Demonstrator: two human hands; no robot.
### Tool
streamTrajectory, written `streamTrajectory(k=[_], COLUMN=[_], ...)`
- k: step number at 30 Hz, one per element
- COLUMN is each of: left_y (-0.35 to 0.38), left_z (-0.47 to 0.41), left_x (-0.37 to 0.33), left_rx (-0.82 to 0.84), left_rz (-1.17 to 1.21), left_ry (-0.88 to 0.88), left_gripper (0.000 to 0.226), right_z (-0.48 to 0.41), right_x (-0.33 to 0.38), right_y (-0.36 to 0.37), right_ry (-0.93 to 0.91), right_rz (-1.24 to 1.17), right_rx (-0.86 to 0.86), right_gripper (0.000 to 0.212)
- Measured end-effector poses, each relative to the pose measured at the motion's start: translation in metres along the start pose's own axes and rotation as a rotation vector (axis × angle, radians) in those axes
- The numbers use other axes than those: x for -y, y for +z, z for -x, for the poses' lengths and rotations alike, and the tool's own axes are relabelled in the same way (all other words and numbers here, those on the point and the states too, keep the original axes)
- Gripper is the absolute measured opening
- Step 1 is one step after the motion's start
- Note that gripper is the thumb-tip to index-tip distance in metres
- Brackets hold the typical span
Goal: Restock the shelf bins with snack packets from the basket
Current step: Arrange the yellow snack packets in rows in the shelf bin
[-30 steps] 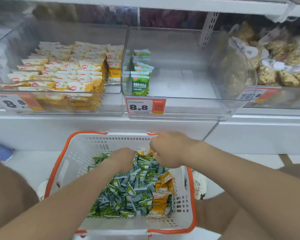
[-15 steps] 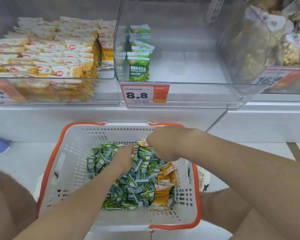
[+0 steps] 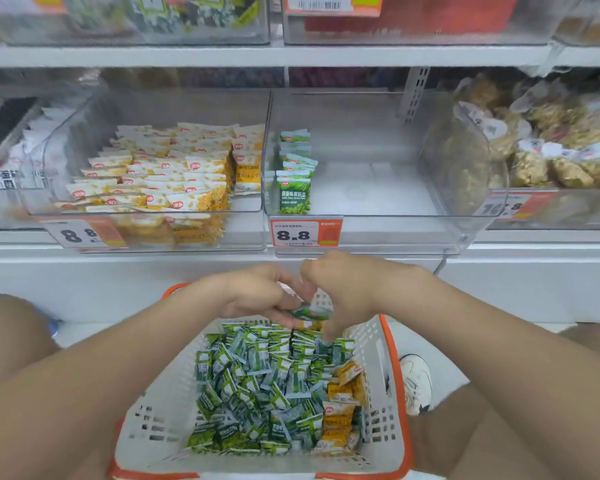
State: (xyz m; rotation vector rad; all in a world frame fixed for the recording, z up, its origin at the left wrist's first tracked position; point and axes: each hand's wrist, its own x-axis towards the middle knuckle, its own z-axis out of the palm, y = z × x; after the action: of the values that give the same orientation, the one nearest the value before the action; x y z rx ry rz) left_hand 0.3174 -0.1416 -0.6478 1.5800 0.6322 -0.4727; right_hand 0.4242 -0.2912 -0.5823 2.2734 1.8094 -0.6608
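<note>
Middle bin (image 3: pixel 378 202) at 12 o'clock: clear, with one row of green packets (image 3: pixel 294 188) against its 9 o'clock wall. Basket (image 3: pixel 383 375) at 6 o'clock: heaped with loose green packets (image 3: pixel 257 393), and a few yellow packets (image 3: pixel 340 393) at its 3 o'clock side. Your left hand (image 3: pixel 257 294) pinches the held packet (image 3: pixel 310 311) over the basket's 12 o'clock rim. Your right hand (image 3: pixel 343 289) is curled just beside it; whether it grasps anything cannot be told.

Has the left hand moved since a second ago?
Yes. The left hand has lifted out of the packet pile, up toward the far rim of the basket, and now pinches a green packet.
</note>
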Motion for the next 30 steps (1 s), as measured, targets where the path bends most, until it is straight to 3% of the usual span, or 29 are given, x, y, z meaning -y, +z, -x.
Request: streamTrajectory(k=[4, 7, 11, 14, 16, 20, 24, 26, 30], left_y=[0.001, -0.007, -0.012, -0.01, -0.01, -0.012, -0.026, -0.031, -0.031], left_z=[0.045, 0.07, 0.084, 0.078, 0.076, 0.074, 0.064, 0.06, 0.051], left_x=[-0.033, -0.049, -0.055, -0.055, -0.057, -0.063, -0.059, -0.057, -0.056], left_rx=[0.023, -0.027, -0.117, -0.199, -0.236, -0.424, -0.874, -0.997, -1.006], left_rz=[0.108, 0.166, 0.05, 0.131, 0.16, 0.127, -0.289, -0.491, -0.709], left_ry=[0.129, 0.274, 0.468, 0.547, 0.587, 0.626, 0.76, 0.82, 0.805], left_gripper=[0.024, 0.019, 0.026, 0.028, 0.026, 0.032, 0.021, 0.02, 0.038], right_z=[0.019, 0.031, 0.037, 0.035, 0.031, 0.013, -0.012, -0.027, -0.06], right_x=[-0.001, -0.005, -0.002, -0.003, -0.004, -0.016, -0.033, -0.036, -0.034], right_y=[-0.025, -0.047, -0.062, -0.066, -0.066, -0.068, -0.076, -0.078, -0.077], right_ry=[-0.001, 0.038, 0.047, 0.076, 0.094, 0.065, 0.244, 0.303, 0.352], right_rz=[-0.138, -0.306, -0.653, -0.984, -1.077, -0.963, -0.539, -0.374, -0.347], right_rx=[-0.251, -0.423, -0.445, -0.46, -0.477, -0.596, -0.91, -0.849, -0.526], right_gripper=[0.035, 0.027, 0.013, 0.012, 0.009, 0.018, 0.025, 0.027, 0.05])
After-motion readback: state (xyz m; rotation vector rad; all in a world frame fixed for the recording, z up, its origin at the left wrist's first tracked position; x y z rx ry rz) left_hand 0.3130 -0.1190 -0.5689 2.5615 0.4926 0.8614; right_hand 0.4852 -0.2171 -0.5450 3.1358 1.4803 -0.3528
